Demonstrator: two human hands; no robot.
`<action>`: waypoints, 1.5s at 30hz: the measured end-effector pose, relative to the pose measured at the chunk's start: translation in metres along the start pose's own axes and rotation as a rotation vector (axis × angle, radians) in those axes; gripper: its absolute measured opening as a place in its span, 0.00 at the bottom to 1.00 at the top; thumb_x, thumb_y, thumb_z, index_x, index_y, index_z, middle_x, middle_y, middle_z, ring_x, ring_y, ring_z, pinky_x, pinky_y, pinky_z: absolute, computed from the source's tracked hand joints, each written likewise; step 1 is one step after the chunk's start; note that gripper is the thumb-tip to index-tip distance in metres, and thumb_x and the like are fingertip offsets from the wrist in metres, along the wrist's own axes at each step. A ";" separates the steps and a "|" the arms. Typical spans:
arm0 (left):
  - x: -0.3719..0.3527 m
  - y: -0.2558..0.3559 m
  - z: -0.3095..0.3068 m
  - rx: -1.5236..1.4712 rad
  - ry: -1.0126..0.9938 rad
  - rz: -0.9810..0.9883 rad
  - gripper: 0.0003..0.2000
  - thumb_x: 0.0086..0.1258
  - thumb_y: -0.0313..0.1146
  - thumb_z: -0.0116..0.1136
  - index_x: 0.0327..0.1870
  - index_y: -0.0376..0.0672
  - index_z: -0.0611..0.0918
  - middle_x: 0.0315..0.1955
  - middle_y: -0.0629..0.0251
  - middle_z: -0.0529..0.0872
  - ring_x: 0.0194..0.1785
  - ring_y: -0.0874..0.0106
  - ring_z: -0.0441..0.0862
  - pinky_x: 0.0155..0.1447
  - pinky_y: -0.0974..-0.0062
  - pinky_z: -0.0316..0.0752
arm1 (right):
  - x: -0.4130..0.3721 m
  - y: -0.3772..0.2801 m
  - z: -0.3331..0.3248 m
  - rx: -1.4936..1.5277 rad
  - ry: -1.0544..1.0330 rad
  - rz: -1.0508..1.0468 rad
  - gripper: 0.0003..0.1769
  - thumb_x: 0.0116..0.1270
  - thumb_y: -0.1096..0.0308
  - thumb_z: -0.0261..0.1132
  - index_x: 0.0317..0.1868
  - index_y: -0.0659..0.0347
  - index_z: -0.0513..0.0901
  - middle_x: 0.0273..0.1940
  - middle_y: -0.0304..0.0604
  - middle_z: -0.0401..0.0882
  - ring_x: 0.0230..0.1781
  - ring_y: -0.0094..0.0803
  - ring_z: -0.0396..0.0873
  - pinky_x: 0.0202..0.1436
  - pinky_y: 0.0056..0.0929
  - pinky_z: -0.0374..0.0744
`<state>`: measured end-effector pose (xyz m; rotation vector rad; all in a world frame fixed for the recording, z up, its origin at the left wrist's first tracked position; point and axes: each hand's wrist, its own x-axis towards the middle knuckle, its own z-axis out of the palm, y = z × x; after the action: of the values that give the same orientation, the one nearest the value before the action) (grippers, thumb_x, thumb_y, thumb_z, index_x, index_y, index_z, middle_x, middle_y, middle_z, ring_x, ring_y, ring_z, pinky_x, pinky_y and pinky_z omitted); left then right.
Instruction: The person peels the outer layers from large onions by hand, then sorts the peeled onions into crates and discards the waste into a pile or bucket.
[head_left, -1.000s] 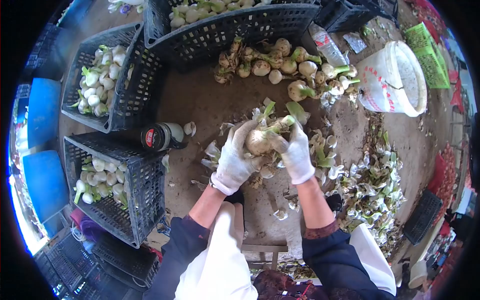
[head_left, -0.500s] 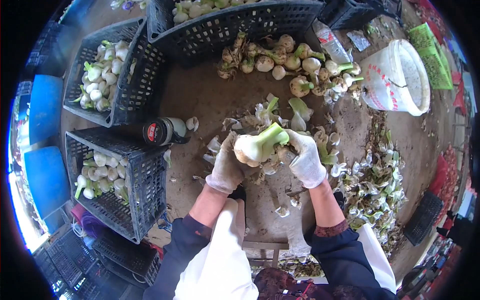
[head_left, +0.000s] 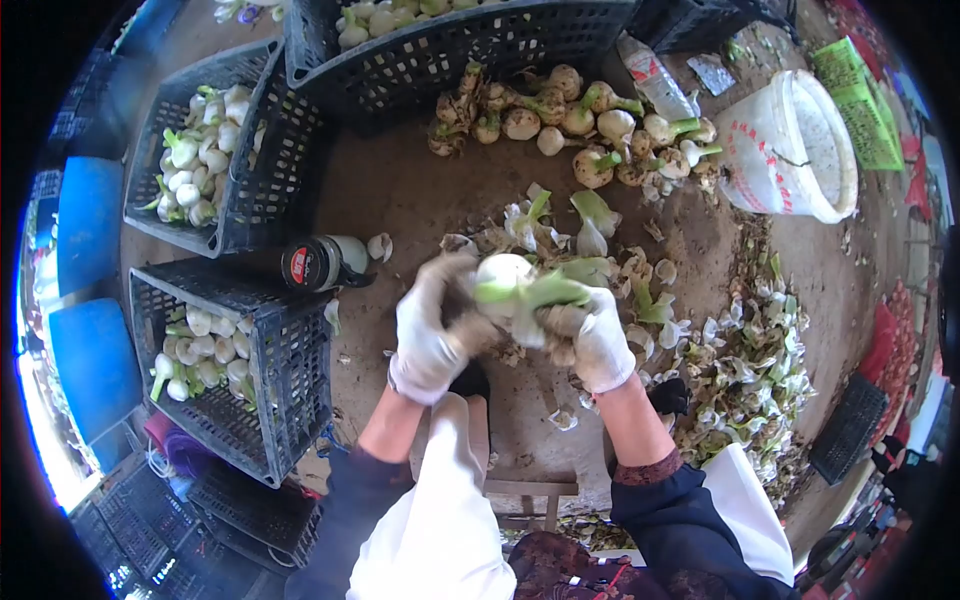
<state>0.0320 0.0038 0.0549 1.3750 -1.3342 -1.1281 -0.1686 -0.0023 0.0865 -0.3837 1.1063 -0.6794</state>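
A garlic bulb (head_left: pixel 505 272) with white skin and a green stalk is between my two gloved hands, over the dirt floor. My right hand (head_left: pixel 594 335) is closed around its stalk, which is partly blurred. My left hand (head_left: pixel 432 322) is on the bulb's left side with fingers curled and spread apart, blurred by motion; no grip on the bulb is visible. Loose peeled skins (head_left: pixel 530 222) lie just beyond the hands. Unpeeled bulbs (head_left: pixel 521 124) are piled farther off.
Black crates (head_left: pixel 290 385) of peeled bulbs stand at the left, another crate (head_left: pixel 460 60) at the top. A jar (head_left: pixel 345 262) is beside them. A white bucket (head_left: pixel 745 150), a plastic bottle (head_left: pixel 655 78) and a heap of skins (head_left: pixel 745 380) are on the right.
The bulb has turned, its white end now facing up. My left hand has come off its side, turned over and opened somewhat. My right hand has shifted slightly down and left.
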 end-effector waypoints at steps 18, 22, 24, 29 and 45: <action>-0.010 0.018 -0.071 -1.097 0.533 -0.492 0.14 0.74 0.42 0.54 0.50 0.43 0.79 0.22 0.72 0.75 0.16 0.80 0.63 0.18 0.85 0.59 | 0.048 0.004 -0.102 -1.261 0.373 -0.431 0.21 0.54 0.69 0.66 0.50 0.61 0.82 0.42 0.58 0.83 0.44 0.54 0.81 0.50 0.43 0.78; -0.018 0.013 -0.085 -1.138 0.475 -0.493 0.15 0.75 0.47 0.52 0.47 0.45 0.80 0.24 0.74 0.77 0.17 0.82 0.64 0.18 0.84 0.59 | 0.022 -0.004 -0.044 -1.244 0.208 -0.680 0.31 0.48 0.66 0.75 0.55 0.60 0.77 0.48 0.53 0.80 0.46 0.48 0.81 0.53 0.39 0.78; -0.013 0.022 -0.069 -1.143 0.495 -0.575 0.14 0.75 0.47 0.52 0.44 0.46 0.79 0.24 0.74 0.75 0.17 0.83 0.65 0.18 0.85 0.58 | 0.015 -0.001 0.008 -1.235 0.231 -0.886 0.33 0.44 0.67 0.77 0.54 0.60 0.78 0.52 0.53 0.78 0.54 0.48 0.76 0.58 0.42 0.75; -0.018 0.018 -0.043 -1.093 0.438 -0.765 0.15 0.72 0.51 0.55 0.31 0.51 0.77 0.18 0.76 0.73 0.12 0.83 0.61 0.13 0.83 0.53 | 0.017 0.014 0.071 -0.737 -0.099 -0.802 0.17 0.56 0.73 0.69 0.46 0.65 0.76 0.44 0.52 0.80 0.38 0.42 0.81 0.44 0.38 0.82; -0.020 0.094 -0.094 0.611 0.509 0.074 0.13 0.70 0.31 0.50 0.50 0.34 0.80 0.45 0.59 0.83 0.49 0.68 0.79 0.54 0.71 0.75 | 0.165 -0.048 -0.113 -1.075 0.846 -0.670 0.23 0.61 0.62 0.66 0.55 0.63 0.78 0.49 0.59 0.81 0.49 0.54 0.80 0.55 0.38 0.77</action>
<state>0.1064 0.0208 0.1656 1.8681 -1.3727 -0.2683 -0.2401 -0.1437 -0.0441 -1.5294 2.1639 -0.7971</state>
